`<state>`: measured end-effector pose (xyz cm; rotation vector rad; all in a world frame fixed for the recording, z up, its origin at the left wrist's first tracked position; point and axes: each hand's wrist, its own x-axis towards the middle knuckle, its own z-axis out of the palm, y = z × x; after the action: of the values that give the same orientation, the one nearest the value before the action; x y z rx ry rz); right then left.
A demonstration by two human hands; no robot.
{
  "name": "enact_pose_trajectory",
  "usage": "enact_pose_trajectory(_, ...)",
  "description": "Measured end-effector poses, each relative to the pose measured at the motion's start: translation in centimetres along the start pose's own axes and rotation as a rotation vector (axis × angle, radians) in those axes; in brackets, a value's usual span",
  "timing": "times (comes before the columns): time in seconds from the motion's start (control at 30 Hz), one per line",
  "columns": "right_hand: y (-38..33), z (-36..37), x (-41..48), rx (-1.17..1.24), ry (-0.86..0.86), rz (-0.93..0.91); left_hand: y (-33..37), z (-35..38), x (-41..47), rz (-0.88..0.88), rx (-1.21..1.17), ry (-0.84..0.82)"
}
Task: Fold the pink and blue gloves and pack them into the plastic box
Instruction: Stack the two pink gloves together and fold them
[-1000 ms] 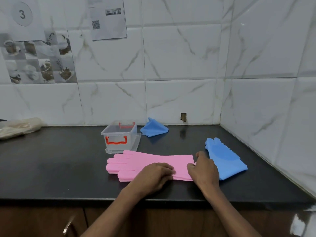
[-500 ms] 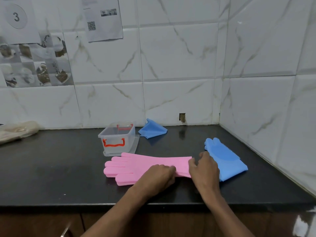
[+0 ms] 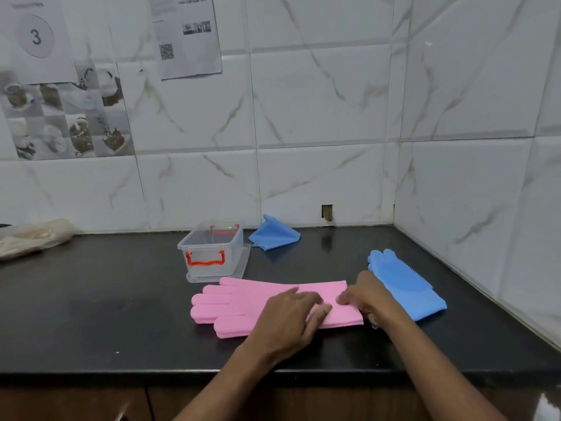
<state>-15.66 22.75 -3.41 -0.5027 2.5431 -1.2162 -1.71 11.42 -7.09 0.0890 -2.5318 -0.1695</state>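
Pressure from the left hand (image 3: 288, 317), fingers relaxed flat on the middle of the pink gloves (image 3: 252, 302) near the counter (image 3: 91, 314) edge, should hold the crease while the right hand (image 3: 368, 300), over the cuff (image 3: 344, 319) with grip unclear, sweeps it left; the plastic box (image 3: 212, 250) stands beyond.

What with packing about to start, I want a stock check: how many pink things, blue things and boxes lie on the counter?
Pink: 2, the pink gloves, stacked
Blue: 2, the blue glove and a folded blue piece
Boxes: 1, the plastic box
Total: 5
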Motion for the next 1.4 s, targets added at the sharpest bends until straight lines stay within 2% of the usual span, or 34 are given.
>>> enact_pose_trajectory(0.07, 0.1, 0.1, 0.4, -0.073, 0.028, -0.009, -0.7, 0.1, -0.2, -0.061, 0.107, 0.289)
enact_pose_trajectory(0.1, 0.3, 0.0, 0.7, -0.083, 0.052, -0.014, -0.9, -0.1, -0.1, -0.143, 0.151, 0.313)
enact_pose_trajectory(0.17, 0.7, -0.4, 1.1, -0.108, 0.107, -0.028, -1.5, -0.3, -0.1, -0.237, 0.2, 0.156)
enact_pose_trajectory(0.23, 0.9, -0.9, 1.3, -0.185, 0.15, -0.062, -1.9, 0.2, -0.2, -0.216, 0.163, -0.067)
enact_pose_trajectory(0.33, 0.4, -1.4, 1.2, -0.287, 0.209, -0.114, -2.1, 0.4, 0.5, -0.137, 0.078, -0.248)
enact_pose_trajectory(0.43, -1.0, -1.5, 0.7, -0.356, 0.177, -0.152, -1.6, 0.6, 2.4, -0.091, 0.009, -0.468)
enact_pose_trajectory(0.53, -2.7, -1.3, -0.5, -0.4, 0.12, -0.216, -0.5, 0.5, 3.8, -0.104, -0.102, -0.579)
enact_pose_trajectory(0.6, -3.6, -0.5, -1.6, -0.437, 0.155, -0.34, -0.4, 0.1, 4.3, -0.191, -0.237, -0.534)
enact_pose_trajectory(0.63, -3.8, 0.1, -2.3, -0.448, 0.17, -0.412, -0.8, -0.1, 4.6, -0.297, -0.371, -0.451)
enact_pose_trajectory(0.73, -4.2, 3.0, -4.2, -0.501, 0.232, -0.587, -3.0, -1.3, 5.7, -0.746, -1.054, -0.172)
enact_pose_trajectory(0.77, -4.1, 4.2, -4.8, -0.525, 0.268, -0.649, -4.0, -1.5, 6.2, -0.855, -1.222, -0.147)
enact_pose_trajectory(0.8, -3.9, 5.4, -5.5, -0.547, 0.297, -0.717, -4.7, -1.8, 6.5, -0.916, -1.269, -0.166)
enact_pose_trajectory(0.83, -3.6, 6.5, -5.9, -0.565, 0.31, -0.778, -5.2, -2.0, 6.9, -0.945, -1.22, -0.203)
enact_pose_trajectory(0.9, -2.7, 8.1, -6.5, -0.587, 0.269, -0.846, -5.7, -1.4, 7.2, -0.922, -0.929, -0.335)
enact_pose_trajectory(0.97, -1.8, 8.6, -6.8, -0.598, 0.234, -0.876, -5.9, -1.0, 7.5, -0.907, -0.745, -0.382)
enact_pose_trajectory(1.0, -1.5, 8.7, -6.7, -0.601, 0.256, -0.898, -6.2, -0.7, 7.7, -0.927, -0.789, -0.38)
enact_pose_trajectory(1.07, -1.2, 8.6, -6.5, -0.6, 0.324, -0.929, -6.7, -0.6, 7.9, -0.986, -1.045, -0.368)
enact_pose_trajectory(1.13, -1.3, 8.8, -6.6, -0.607, 0.306, -0.934, -7.0, -0.7, 8.6, -1.002, -1.226, -0.365)
enact_pose_trajectory(1.2, -1.4, 8.9, -6.5, -0.609, 0.237, -0.913, -6.9, -0.9, 9.7, -0.985, -1.154, -0.415)
enact_pose_trajectory(1.3, -1.1, 8.9, -6.2, -0.618, 0.233, -0.889, -6.8, -0.9, 11.3, -0.878, -0.88, -0.577)
enact_pose_trajectory(1.4, -1.1, 8.6, -6.3, -0.591, 0.209, -0.84, -7.4, -0.1, 11.4, -0.802, -0.68, -0.55)
